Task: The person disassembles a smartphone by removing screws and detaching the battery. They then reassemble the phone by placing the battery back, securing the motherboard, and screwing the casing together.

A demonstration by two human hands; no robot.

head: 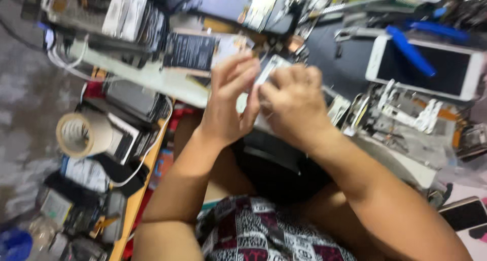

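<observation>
My left hand (231, 101) and my right hand (293, 106) meet in the middle of the view, both closed on a small flat silver-white device (269, 68) that looks like a phone part. The fingers of my left hand pinch its upper left edge. My right hand covers its lower side, hiding most of it. The picture is blurred, so its details are unclear.
A white phone (423, 68) with a blue tool (410, 50) across it lies at the upper right. Opened phone parts (406, 111) sit below it. A tape roll (81, 134) and stacked devices (134, 101) crowd the left. Another phone (464, 214) lies at the lower right.
</observation>
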